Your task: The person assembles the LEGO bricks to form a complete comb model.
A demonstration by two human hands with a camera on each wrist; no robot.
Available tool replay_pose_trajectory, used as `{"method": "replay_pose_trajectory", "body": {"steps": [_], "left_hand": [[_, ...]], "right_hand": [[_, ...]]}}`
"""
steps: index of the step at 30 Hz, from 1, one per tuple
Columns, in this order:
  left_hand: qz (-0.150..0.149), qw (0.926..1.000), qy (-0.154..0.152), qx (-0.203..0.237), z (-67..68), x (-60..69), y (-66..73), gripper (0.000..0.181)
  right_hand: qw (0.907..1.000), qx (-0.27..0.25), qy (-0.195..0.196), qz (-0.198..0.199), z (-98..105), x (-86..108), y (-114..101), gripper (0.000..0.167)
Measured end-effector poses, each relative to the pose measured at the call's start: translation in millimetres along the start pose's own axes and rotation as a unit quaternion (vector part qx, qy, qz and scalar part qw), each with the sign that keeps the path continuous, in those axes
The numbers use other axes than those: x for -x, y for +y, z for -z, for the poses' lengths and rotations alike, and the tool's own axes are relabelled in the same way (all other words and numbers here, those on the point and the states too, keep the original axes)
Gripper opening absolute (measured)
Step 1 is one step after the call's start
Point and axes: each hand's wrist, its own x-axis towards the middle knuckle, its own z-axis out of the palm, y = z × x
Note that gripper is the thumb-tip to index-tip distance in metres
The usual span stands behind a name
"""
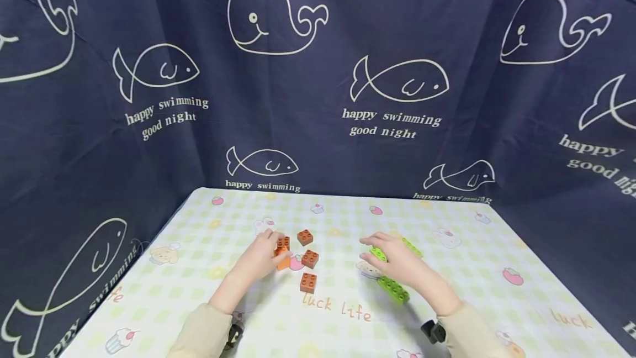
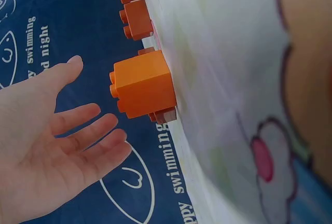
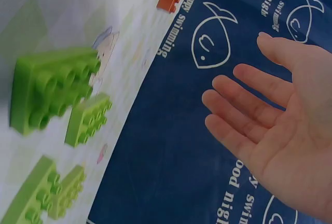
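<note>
My left hand [image 1: 259,257] hovers beside an orange toy building brick [image 1: 284,261], its fingers loosely bent. In the left wrist view a gap separates the hand [image 2: 67,136] from the orange brick [image 2: 145,85]. A reddish-brown brick [image 1: 284,242] sits just behind it, partly hidden by the fingers. Over the green bricks hangs my right hand [image 1: 399,261], fingers spread and holding nothing. Nearest me is a long green brick [image 1: 394,290]; another green brick [image 1: 379,253] shows by the thumb, and a third [image 1: 412,247] lies partly behind the hand.
Between the hands, toward the left, three reddish-brown bricks stand apart in a rough column: far [image 1: 305,237], middle [image 1: 310,258] and near [image 1: 308,282]. They rest on a checked tablecloth [image 1: 343,341]. A dark blue curtain [image 1: 318,98] encloses the table's back and sides.
</note>
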Motion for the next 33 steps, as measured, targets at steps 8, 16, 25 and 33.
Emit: {"method": "replay_pose_trajectory", "body": {"steps": [8, 16, 25, 33], "left_hand": [[0.025, 0.9985, -0.013, 0.047, -6.8, -1.3, -7.6, 0.041], [0.040, 0.9971, -0.017, 0.063, -4.8, -2.7, -7.7, 0.045], [0.050, 0.9959, -0.017, 0.074, -5.1, -3.9, -10.9, 0.045], [0.050, 0.9957, -0.027, 0.073, -8.4, -3.8, -13.4, 0.042]], "right_hand": [[0.9996, -0.017, -0.023, 0.005, -17.0, -7.7, -5.1, 0.031], [0.9995, -0.012, -0.025, 0.013, -28.2, -16.3, -15.9, 0.030], [0.9984, -0.029, -0.041, 0.027, -40.7, -24.4, -26.2, 0.030], [0.9964, -0.041, -0.072, 0.013, -49.1, -26.7, -33.8, 0.033]]}}
